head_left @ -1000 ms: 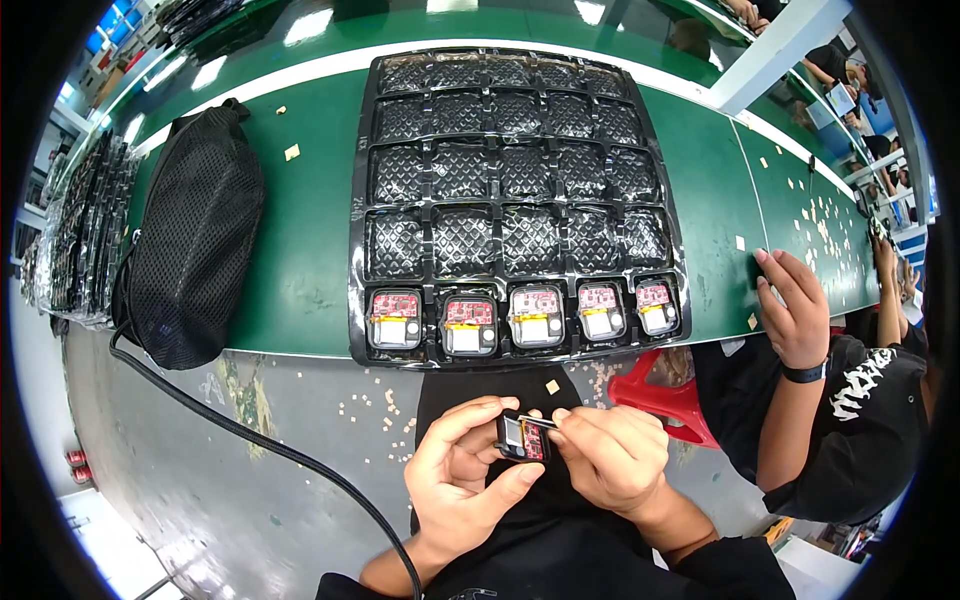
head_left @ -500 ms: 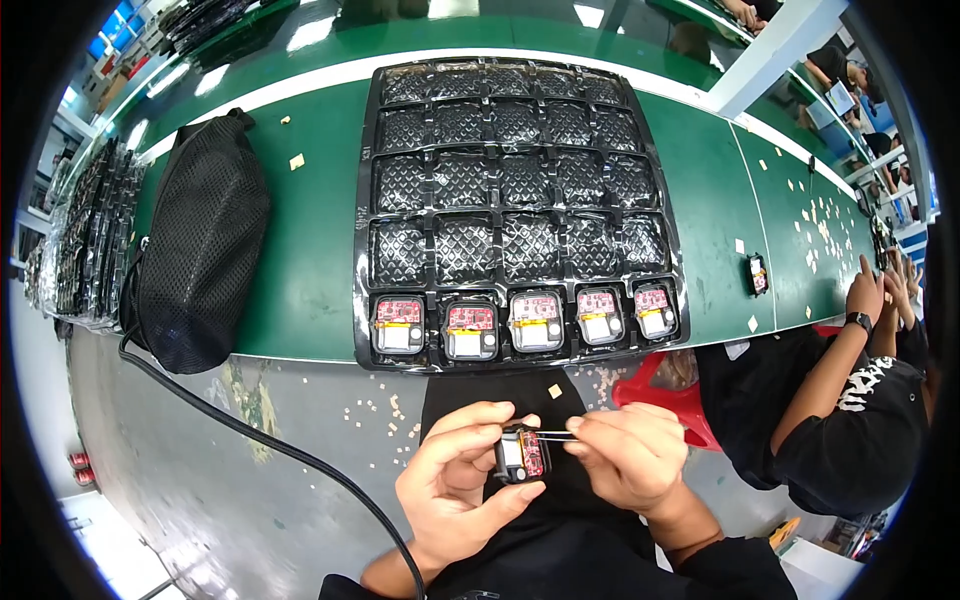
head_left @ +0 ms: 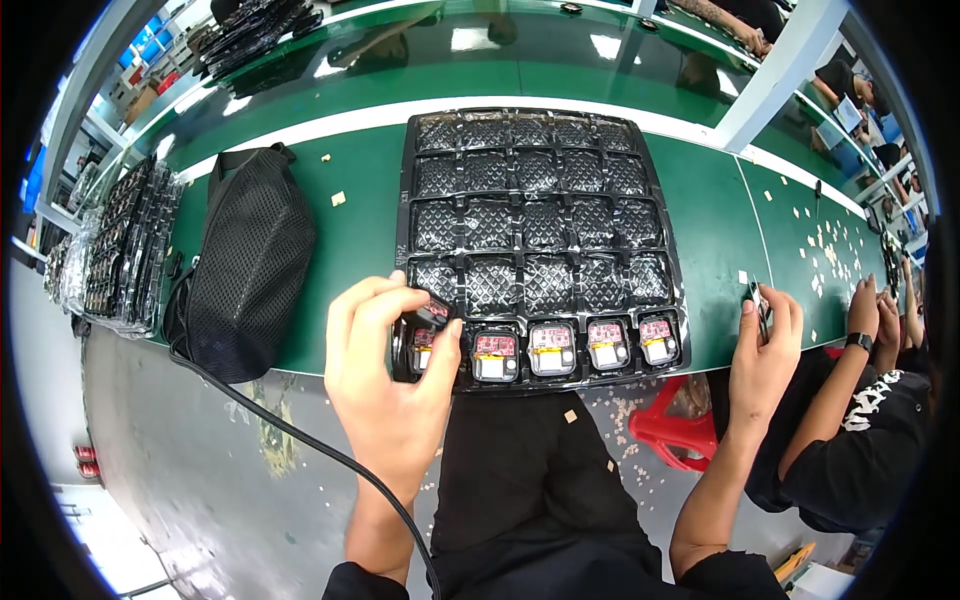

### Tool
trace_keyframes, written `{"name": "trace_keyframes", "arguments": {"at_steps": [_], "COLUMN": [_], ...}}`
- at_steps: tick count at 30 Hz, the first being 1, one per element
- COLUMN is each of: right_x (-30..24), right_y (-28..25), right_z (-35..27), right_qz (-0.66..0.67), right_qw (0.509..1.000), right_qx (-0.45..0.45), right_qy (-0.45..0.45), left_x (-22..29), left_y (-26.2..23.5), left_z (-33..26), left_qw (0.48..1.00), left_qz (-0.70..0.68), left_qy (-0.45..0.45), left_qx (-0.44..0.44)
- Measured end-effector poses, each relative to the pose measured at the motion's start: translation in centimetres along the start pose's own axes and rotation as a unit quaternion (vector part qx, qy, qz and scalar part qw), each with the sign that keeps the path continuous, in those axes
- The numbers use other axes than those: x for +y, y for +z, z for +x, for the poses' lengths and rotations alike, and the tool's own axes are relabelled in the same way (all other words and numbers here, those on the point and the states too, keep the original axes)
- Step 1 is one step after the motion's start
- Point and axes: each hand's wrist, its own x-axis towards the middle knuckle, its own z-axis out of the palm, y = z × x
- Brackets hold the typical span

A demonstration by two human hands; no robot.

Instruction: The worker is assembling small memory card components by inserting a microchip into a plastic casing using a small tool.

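Observation:
My left hand [head_left: 385,345] is closed on a small black-cased device with a red circuit board [head_left: 434,311], held tilted between thumb and fingers. It is above the front left corner of a black plastic tray [head_left: 683,345]. The tray's front row holds similar open devices, such as a middle one [head_left: 552,350] with red board, yellow strip and silvery part; my left hand partly covers the leftmost. My right hand [head_left: 765,350] pinches another small black device [head_left: 762,306] on the bench right of the tray. The tweezers seen earlier cannot be made out.
A black mesh bag [head_left: 255,265] lies left of the tray on the green bench [head_left: 710,245], with stacked black trays [head_left: 120,245] beyond. A black cable [head_left: 300,430] crosses by my left forearm. Paper bits [head_left: 830,255], a red stool [head_left: 670,428] and a co-worker [head_left: 860,440] are at right.
My hands have parted and risen from my lap. The left carried its device to the tray; the right left that device and reached to the one on the bench. The view has shifted.

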Motion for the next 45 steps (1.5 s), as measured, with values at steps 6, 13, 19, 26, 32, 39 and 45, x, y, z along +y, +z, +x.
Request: {"name": "trace_keyframes", "arguments": {"at_steps": [6, 13, 19, 26, 32, 39, 45], "right_x": [1.7, 1.6, 1.2, 0.6, 2.1, 1.5, 0.3], "right_y": [1.1, 0.8, 0.6, 0.6, 0.4, 0.3, -0.6], "right_z": [-0.1, 0.4, 0.1, -0.1, 0.2, 0.4, -0.1], "right_qz": [-0.07, -0.012, 0.005, -0.004, 0.024, 0.068, 0.204], "right_qw": [0.997, 0.999, 0.999, 0.999, 0.999, 0.995, 0.976], "right_qx": [-0.003, -0.032, -0.04, -0.042, -0.045, -0.068, -0.06], "right_qy": [-0.014, -0.026, -0.023, 0.019, -0.014, 0.015, 0.035], "left_x": [-0.8, -0.7, -0.7, -0.8, -0.5, 1.0, 2.6], "left_y": [0.3, -0.1, -0.3, -0.1, -0.1, -0.9, -0.2], "left_z": [0.8, 0.8, 1.3, 1.3, 1.6, 1.2, -2.1], "left_qw": [0.989, 0.986, 0.986, 0.985, 0.979, 0.988, 0.985], "left_qz": [0.108, 0.129, 0.11, 0.126, 0.15, 0.146, 0.0], "left_qy": [-0.036, 0.011, -0.032, -0.049, -0.026, 0.01, 0.166], "left_qx": [-0.097, -0.107, -0.12, -0.104, -0.135, -0.056, -0.054]}}
